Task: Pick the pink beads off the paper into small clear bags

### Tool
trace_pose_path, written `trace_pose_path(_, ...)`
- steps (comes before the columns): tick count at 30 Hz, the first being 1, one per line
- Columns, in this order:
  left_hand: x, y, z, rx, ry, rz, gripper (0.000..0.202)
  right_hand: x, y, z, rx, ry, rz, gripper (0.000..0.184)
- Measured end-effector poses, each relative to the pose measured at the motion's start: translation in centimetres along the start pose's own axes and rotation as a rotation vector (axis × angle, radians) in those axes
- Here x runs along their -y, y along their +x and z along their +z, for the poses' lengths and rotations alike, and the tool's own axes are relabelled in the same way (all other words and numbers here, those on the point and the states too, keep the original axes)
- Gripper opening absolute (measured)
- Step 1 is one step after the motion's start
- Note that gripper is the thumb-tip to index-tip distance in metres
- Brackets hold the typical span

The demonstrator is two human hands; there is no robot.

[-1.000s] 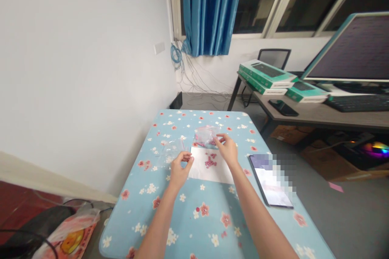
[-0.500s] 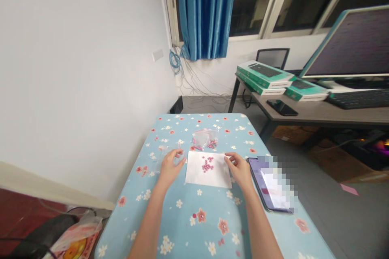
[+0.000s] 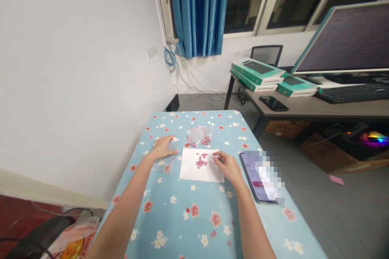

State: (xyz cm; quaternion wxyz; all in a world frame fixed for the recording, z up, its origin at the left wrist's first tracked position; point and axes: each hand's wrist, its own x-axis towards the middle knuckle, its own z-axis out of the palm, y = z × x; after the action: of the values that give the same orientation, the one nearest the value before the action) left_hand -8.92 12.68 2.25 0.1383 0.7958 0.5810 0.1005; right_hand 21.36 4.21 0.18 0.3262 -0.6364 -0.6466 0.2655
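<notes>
A white sheet of paper (image 3: 191, 173) lies on the table with a small cluster of pink beads (image 3: 200, 162) on it. My right hand (image 3: 227, 166) hovers at the sheet's right edge, its fingers slightly bent and apart, with nothing seen in them. Left of the paper is a clear plastic bag (image 3: 170, 164) with a reddish edge. My left hand (image 3: 161, 148) reaches over this bag, thumb and fingers spread; whether it touches the plastic is hard to tell. Just beyond the paper sits another clear zip bag (image 3: 198, 133) with pink beads inside.
The table (image 3: 179, 226) wears a blue flowered cloth. To the right lies a phone (image 3: 251, 178) with its screen partly blurred. A desk (image 3: 299, 107) beyond carries green boxes (image 3: 258, 68), a dark phone (image 3: 274, 103), a keyboard (image 3: 352, 93) and a monitor (image 3: 349, 40). A wall (image 3: 91, 81) stands at left.
My left hand has moved left and away from the paper, over the clear bag, its fingers spreading. My right hand has edged slightly inward over the sheet. The view has shifted a little.
</notes>
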Motion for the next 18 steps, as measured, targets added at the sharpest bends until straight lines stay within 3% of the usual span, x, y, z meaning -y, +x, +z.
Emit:
trace_pose_path(3,0.1,0.0,0.2,-0.028,0.002,0.006,0.079,0.2,0.0,-0.2,0.008,-0.01,0.006,0.032)
trace_pose_path(6,-0.5,-0.5,-0.2,-0.126,-0.004,0.062,0.078,0.5,-0.2,-0.4,0.029,-0.003,0.001,0.032)
trace_pose_path(12,-4.6,-4.2,-1.2,-0.32,-0.037,0.289,0.077,1.5,-0.8,-0.7,0.118,-0.059,-0.023,0.029)
trace_pose_path(18,-8.3,-6.9,1.8,-0.383,-0.081,0.345,0.076,2.1,-0.9,-0.2,0.148,-0.157,-0.033,0.028)
